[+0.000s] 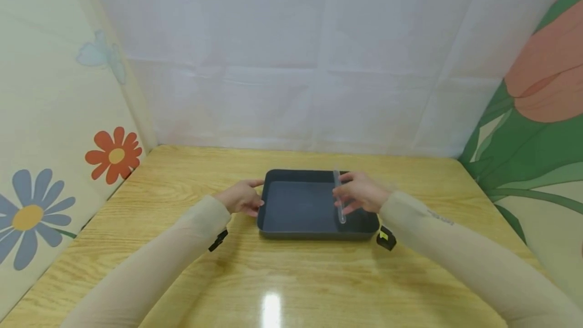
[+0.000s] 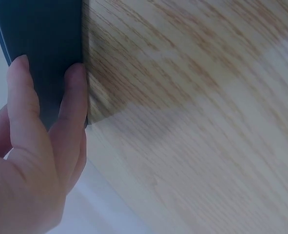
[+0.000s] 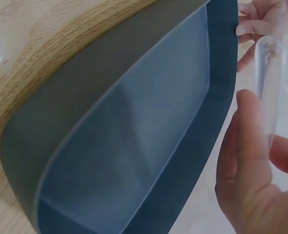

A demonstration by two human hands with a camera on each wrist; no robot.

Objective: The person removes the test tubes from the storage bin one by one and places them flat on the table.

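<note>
A dark grey rectangular tray point(image 1: 298, 209) with raised walls lies on the wooden table. My left hand point(image 1: 242, 199) is at its left side, fingertips against the outer wall; in the left wrist view two fingers point(image 2: 70, 97) press on that dark wall. Over the tray's right part, my right hand point(image 1: 360, 192) pinches a clear test tube point(image 1: 339, 205) between thumb and fingers. The rounded closed end of the tube points toward me in the head view. Close up in the right wrist view, the tube point(image 3: 270, 63) is transparent, held above the level of the tray rim.
Bare wood grain of the table point(image 1: 196, 176) surrounds the tray. A white cloth backdrop point(image 1: 291, 65) hangs behind the table's far edge. Flower-patterned sheets flank it, with a red flower point(image 1: 116, 155) at left and a large pink tulip point(image 1: 546, 75) at right.
</note>
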